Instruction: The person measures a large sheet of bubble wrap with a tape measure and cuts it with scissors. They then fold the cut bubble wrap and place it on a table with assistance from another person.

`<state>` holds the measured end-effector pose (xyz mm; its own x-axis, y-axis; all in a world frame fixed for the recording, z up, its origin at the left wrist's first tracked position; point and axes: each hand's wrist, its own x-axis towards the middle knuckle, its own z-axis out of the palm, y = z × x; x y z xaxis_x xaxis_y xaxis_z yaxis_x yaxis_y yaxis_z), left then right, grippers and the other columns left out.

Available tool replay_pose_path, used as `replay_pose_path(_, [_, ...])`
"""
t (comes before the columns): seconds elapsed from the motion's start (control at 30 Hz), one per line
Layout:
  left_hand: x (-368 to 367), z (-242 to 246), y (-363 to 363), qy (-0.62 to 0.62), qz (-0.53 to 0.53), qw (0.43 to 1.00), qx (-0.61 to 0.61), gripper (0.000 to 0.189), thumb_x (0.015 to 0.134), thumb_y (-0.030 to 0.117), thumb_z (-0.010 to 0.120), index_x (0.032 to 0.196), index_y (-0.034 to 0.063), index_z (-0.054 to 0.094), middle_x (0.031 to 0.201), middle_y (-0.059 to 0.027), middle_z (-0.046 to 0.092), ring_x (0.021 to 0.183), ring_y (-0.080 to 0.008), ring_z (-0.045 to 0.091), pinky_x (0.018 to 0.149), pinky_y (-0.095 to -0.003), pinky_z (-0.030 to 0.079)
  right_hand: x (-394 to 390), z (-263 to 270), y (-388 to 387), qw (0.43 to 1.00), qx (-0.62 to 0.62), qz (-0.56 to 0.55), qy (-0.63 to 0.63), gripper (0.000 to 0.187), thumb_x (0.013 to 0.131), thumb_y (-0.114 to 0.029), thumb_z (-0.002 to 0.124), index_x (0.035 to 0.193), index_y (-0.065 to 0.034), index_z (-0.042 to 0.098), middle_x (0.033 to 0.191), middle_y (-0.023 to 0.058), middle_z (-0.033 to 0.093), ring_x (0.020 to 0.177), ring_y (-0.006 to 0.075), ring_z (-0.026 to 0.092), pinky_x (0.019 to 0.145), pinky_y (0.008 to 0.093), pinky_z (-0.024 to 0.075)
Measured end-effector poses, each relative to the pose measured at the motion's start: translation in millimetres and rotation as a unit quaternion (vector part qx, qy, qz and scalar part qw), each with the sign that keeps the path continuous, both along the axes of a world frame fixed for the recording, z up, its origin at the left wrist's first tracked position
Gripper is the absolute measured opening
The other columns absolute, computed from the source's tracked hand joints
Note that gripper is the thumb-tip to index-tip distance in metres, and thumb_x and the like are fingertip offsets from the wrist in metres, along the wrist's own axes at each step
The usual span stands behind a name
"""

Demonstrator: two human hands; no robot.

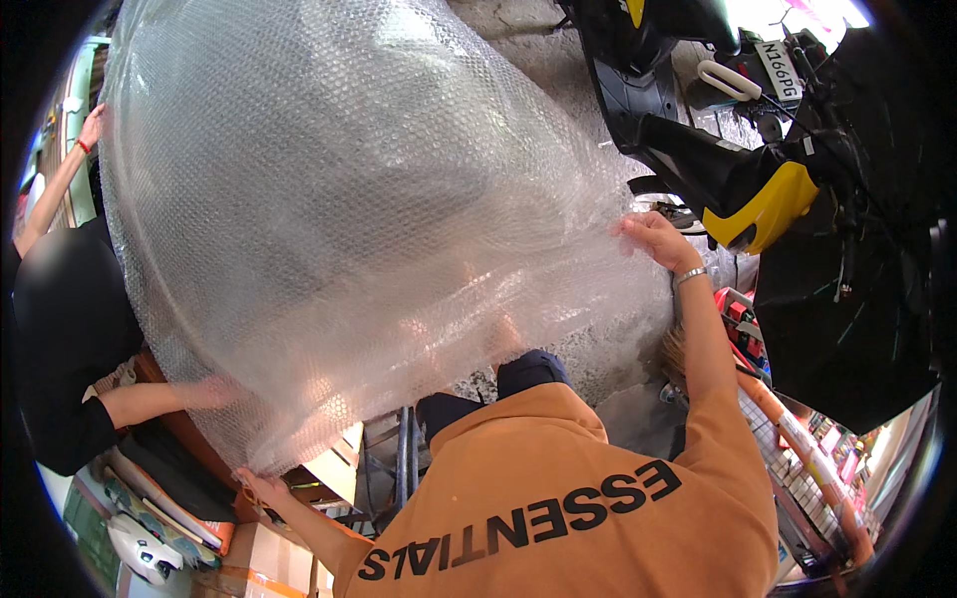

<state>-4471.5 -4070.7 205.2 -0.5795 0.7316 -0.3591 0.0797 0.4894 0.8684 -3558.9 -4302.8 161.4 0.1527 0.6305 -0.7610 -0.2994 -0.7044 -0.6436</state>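
A large clear sheet of bubble wrap [359,172] spreads before me, covering most of the view. At its near left corner, my left hand [263,489] pinches the edge between thumb and fingers. My right hand [652,235] grips the sheet's right edge, farther from my body, with a metal bracelet at the wrist. Between my hands the wrap sags a little, and my legs show blurred through it. A co-worker's hand [213,392] lies behind or under the sheet on the left. Their other hand [93,125] is at its far left edge.
A co-worker in black [63,314] is close on the left. A black and yellow motor scooter [770,209] stands at the right. Cardboard boxes [273,557] and a white helmet-like object [143,549] sit lower left. A wire rack [796,486] is lower right, above concrete floor [635,418].
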Motion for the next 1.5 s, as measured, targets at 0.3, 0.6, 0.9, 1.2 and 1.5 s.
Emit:
replay_pose_path(0.3, [-6, -1, 3, 0.031, 0.077, 0.996, -0.035, 0.072, 0.093, 0.054, 0.055, 0.14, 0.0009, 0.04, 0.142, -0.0147, 0.043, 0.126, -0.0298, 0.044, 0.108, -0.0412, 0.035, -54, -44, -33, 0.996, 0.001, 0.038, -0.082, 0.049, 0.085, -0.045, 0.07, 0.105, -0.0003, 0.069, 0.103, 0.0061, 0.069, 0.098, 0.0171, 0.062, 0.092, 0.0318, 0.0448])
replay_pose_path(0.6, [-42, 49, 9, -0.025, 0.086, 0.995, -0.038, 0.066, 0.093, 0.051, 0.057, 0.136, 0.003, 0.046, 0.133, -0.0123, 0.053, 0.121, -0.0292, 0.049, 0.103, -0.0423, 0.04, -72, -48, -45, 0.999, -0.007, 0.012, -0.041, 0.046, 0.08, -0.019, 0.077, 0.119, 0.0014, 0.063, 0.114, 0.0072, 0.068, 0.102, 0.0165, 0.061, 0.095, 0.0326, 0.0462])
replay_pose_path(0.9, [-33, 101, 16, 0.043, 0.096, 0.993, -0.047, 0.047, 0.094, 0.042, 0.057, 0.128, 0.0096, 0.054, 0.117, -0.0088, 0.057, 0.106, -0.0226, 0.053, 0.092, -0.0394, 0.043, -57, 1, -45, 0.983, 0.025, 0.144, -0.111, 0.023, 0.081, -0.014, 0.075, 0.097, 0.0012, 0.072, 0.088, 0.004, 0.07, 0.082, 0.0104, 0.06, 0.078, 0.0285, 0.0484])
replay_pose_path(1.2, [-54, 79, 24, -0.008, 0.148, 0.989, -0.029, 0.043, 0.092, 0.042, 0.059, 0.117, 0.0069, 0.058, 0.111, -0.0103, 0.059, 0.098, -0.0293, 0.057, 0.079, -0.0497, 0.05, -21, 61, -50, 0.972, 0.035, 0.079, -0.217, 0.036, 0.089, -0.03, 0.068, 0.072, 0.0016, 0.069, 0.066, -0.0056, 0.058, 0.064, 0.0056, 0.047, 0.059, 0.0258, 0.0386])
replay_pose_path(1.5, [8, 77, 6, -0.094, 0.147, 0.984, 0.017, 0.049, 0.097, 0.035, 0.052, 0.134, 0.0028, 0.048, 0.127, -0.0125, 0.055, 0.108, -0.0287, 0.057, 0.081, -0.0432, 0.05, -26, 88, -49, 0.962, 0.141, -0.222, -0.071, 0.039, 0.097, -0.035, 0.058, 0.071, -0.0053, 0.063, 0.07, -0.0012, 0.06, 0.067, 0.0102, 0.053, 0.065, 0.0264, 0.042])
